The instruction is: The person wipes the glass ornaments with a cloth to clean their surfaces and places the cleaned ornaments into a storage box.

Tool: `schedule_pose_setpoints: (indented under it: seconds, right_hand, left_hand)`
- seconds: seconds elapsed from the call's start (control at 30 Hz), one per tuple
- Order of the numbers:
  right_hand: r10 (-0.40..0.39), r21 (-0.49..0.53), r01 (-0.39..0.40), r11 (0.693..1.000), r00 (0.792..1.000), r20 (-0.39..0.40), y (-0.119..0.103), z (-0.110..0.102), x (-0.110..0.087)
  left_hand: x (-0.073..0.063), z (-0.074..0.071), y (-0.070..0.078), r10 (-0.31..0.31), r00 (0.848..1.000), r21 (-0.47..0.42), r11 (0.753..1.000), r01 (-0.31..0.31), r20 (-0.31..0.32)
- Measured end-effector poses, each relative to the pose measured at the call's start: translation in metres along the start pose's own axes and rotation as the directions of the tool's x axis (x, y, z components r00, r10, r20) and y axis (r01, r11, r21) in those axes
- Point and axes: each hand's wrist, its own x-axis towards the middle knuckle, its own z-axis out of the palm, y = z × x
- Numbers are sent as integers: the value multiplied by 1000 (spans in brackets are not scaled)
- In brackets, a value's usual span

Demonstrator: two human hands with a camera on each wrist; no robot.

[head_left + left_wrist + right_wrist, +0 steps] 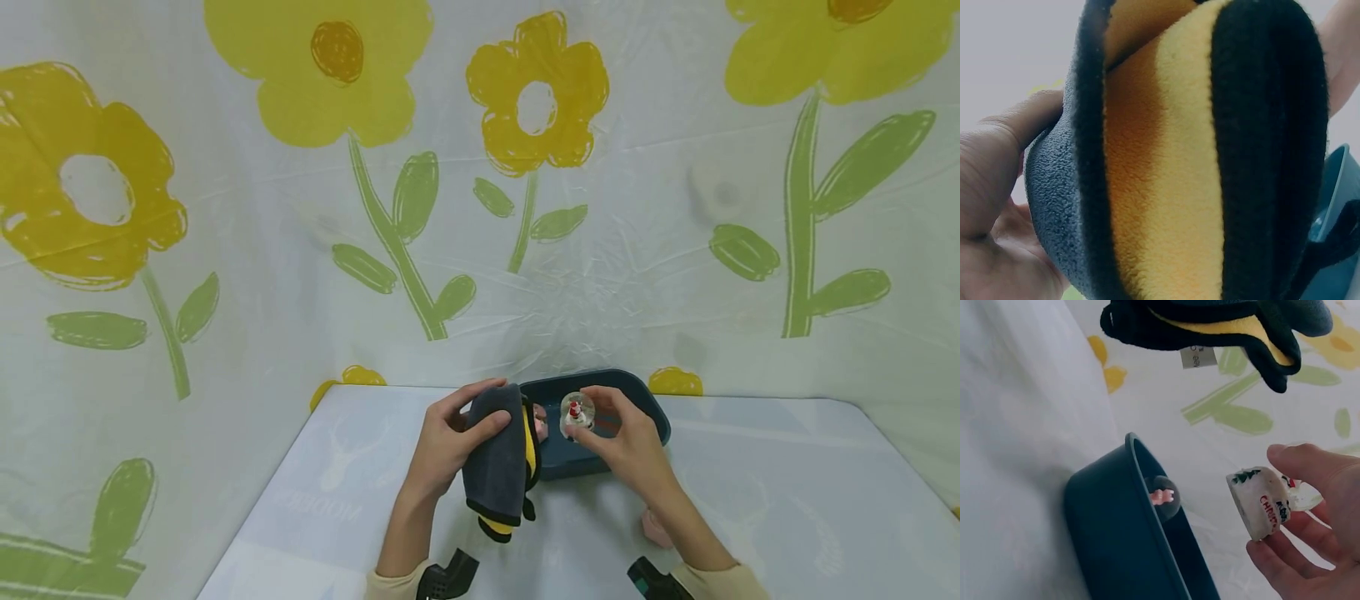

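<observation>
My left hand (441,437) grips a folded towel (495,462), grey on one face and yellow on the other, edged in black. Up close in the left wrist view, the towel's yellow folds (1179,156) fill most of the picture. Between the thumb and fingers of my right hand (633,442) is a small snow globe (577,414) with a red and white figure inside. Its white base (1260,503), with red and dark lettering, shows in the right wrist view. The globe is held up over the dark blue bin (648,408).
Inside the bin, another snow globe (1163,498) with a pink figure sits near the wall. A pink object (657,530) lies on the white table (810,500), partly hidden by my right forearm. A flower-printed curtain (615,275) hangs behind the table.
</observation>
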Motion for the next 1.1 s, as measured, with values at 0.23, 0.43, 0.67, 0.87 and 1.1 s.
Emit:
schedule_pose_setpoints:
  seconds: [0.23,0.43,0.67,0.87,1.1]
  right_hand:
    - [47,3,-47,999,998,35,4,2,5]
    - [65,-15,-64,998,997,39,9,3,8]
    - [84,-37,-82,996,996,41,12,6,10]
    - [94,-47,-91,995,994,54,14,8,13]
    - [111,-59,-107,993,992,68,18,11,18]
  left_hand:
    - [0,-1,0,-3,1000,-11,1000,3,-6]
    - [-1,-2,0,-2,1000,-14,1000,2,-4]
    - [0,-3,0,-2,1000,-2,1000,2,-13]
    - [0,-3,0,-1,1000,-5,1000,1,-14]
    - [0,-3,0,-1,1000,-8,1000,1,-10]
